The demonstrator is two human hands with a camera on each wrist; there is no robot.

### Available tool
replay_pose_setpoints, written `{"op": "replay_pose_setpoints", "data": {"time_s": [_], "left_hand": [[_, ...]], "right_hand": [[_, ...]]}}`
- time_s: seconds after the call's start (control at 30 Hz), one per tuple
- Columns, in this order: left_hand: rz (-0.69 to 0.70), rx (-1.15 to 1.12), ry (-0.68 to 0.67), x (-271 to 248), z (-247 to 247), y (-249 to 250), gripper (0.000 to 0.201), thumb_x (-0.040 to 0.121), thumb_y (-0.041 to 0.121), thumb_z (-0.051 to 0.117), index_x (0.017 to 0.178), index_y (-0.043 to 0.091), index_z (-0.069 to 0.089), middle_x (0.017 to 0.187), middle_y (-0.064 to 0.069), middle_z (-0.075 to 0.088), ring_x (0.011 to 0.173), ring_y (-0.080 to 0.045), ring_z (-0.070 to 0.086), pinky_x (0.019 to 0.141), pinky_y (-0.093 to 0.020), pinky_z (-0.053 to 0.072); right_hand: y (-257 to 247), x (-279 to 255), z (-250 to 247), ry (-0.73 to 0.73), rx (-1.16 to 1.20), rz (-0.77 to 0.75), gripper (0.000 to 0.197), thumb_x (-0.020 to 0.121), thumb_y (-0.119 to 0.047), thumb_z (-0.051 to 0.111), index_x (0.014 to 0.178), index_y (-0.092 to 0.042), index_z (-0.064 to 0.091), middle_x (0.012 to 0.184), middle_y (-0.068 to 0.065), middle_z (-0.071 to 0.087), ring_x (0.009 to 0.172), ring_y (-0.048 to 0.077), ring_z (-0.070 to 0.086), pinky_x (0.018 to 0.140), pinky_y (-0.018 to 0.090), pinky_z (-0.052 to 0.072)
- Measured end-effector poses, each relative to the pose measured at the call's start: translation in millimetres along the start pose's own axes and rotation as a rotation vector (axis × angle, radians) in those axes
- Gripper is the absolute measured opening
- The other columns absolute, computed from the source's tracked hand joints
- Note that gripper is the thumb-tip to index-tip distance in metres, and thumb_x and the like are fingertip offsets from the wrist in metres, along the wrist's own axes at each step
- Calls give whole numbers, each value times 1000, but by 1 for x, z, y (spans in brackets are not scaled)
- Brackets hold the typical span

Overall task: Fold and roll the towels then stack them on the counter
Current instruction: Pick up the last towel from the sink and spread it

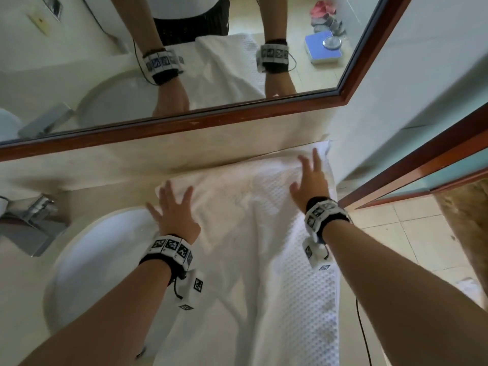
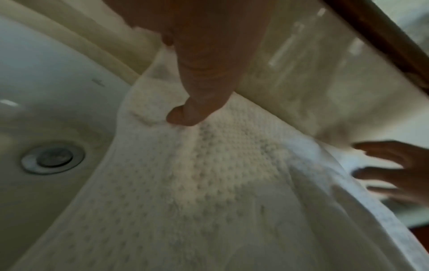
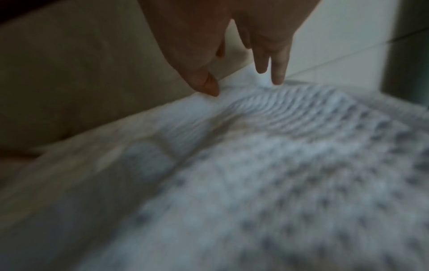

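A white waffle-textured towel lies spread lengthwise on the counter, its near end hanging over the front edge. My left hand lies flat on the towel's far left part with fingers spread, beside the sink. My right hand is flat with spread fingers on the towel's far right corner, near the wall. In the left wrist view a thumb presses the towel. In the right wrist view my straight fingertips touch the blurred towel.
A white oval sink with a drain sits left of the towel, with a chrome tap behind it. A wood-framed mirror runs along the back wall. A door frame and tiled floor lie to the right.
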State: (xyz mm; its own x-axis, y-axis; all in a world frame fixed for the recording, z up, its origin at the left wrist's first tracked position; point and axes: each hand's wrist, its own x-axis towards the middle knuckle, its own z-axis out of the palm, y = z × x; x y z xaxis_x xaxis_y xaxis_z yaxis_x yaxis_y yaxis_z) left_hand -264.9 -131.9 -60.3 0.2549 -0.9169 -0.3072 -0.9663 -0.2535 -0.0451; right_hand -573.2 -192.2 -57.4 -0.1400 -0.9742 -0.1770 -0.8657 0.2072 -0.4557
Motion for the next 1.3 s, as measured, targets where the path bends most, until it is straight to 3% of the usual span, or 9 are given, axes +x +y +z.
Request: {"op": "replay_pose_setpoints", "data": {"time_s": [0.1,0.2,0.27,0.4,0.47,0.57,0.73,1.03,1.3], "left_hand": [[195,-17,59,3,3,15,88,83,52,59,154,42,10,164,-2,-14,151,-25,-12,116,-59,-12],[197,-105,-47,-1,11,23,90,80,61,57,154,42,9,163,-3,9,149,-27,12,117,-57,13],[234,-18,-20,-15,13,23,88,76,65,54,152,41,16,147,-6,32,131,-30,35,102,-50,31],[246,80,-6,-40,15,26,89,70,69,50,146,36,18,124,-5,48,109,-29,50,89,-46,36],[205,39,-23,-43,19,24,93,70,70,51,148,35,15,135,-9,41,124,-32,42,101,-53,32],[245,24,-71,-33,26,21,96,76,71,47,154,31,10,163,-10,4,150,-29,4,118,-59,2],[224,-67,-152,-3,37,18,103,80,78,35,154,28,-17,158,-7,-33,149,-27,-18,120,-55,-4],[207,-92,-193,18,35,22,116,71,81,45,153,29,-19,155,-6,-39,148,-27,-24,119,-54,-8],[209,-174,-223,-8,12,12,105,78,65,61,157,28,1,164,-5,-16,151,-25,-10,121,-50,-1]], "right_hand": [[-6,-21,31,-186,-150,-92,69,90,-39,58,151,-32,24,165,-1,-2,147,30,20,116,53,27],[-2,-41,48,-303,-252,-88,75,91,-55,46,155,-36,11,164,-2,-12,151,28,-9,119,58,3],[5,-50,49,-310,-258,-71,74,89,-56,46,153,-38,13,164,-5,-13,151,25,-11,117,63,0],[12,-54,35,-335,-247,-30,74,80,-57,57,146,-39,28,163,-13,-3,151,20,-5,113,70,5],[14,-54,32,-316,-247,-24,72,78,-59,61,142,-36,35,163,-11,6,151,20,1,113,70,7],[16,-57,34,-260,-254,-43,77,77,-68,56,142,-34,34,163,-9,11,151,22,4,114,68,9],[24,-67,53,-305,-358,-71,96,78,-82,35,153,-39,-8,160,-7,-27,147,26,-24,113,68,-5],[18,-54,49,-453,-390,-41,108,77,-82,40,142,-42,-36,143,-9,-54,137,25,-43,107,73,-12],[8,-45,25,-568,-331,-1,108,77,-69,60,151,-45,-15,156,-11,-36,146,23,-28,111,72,-3]]}}
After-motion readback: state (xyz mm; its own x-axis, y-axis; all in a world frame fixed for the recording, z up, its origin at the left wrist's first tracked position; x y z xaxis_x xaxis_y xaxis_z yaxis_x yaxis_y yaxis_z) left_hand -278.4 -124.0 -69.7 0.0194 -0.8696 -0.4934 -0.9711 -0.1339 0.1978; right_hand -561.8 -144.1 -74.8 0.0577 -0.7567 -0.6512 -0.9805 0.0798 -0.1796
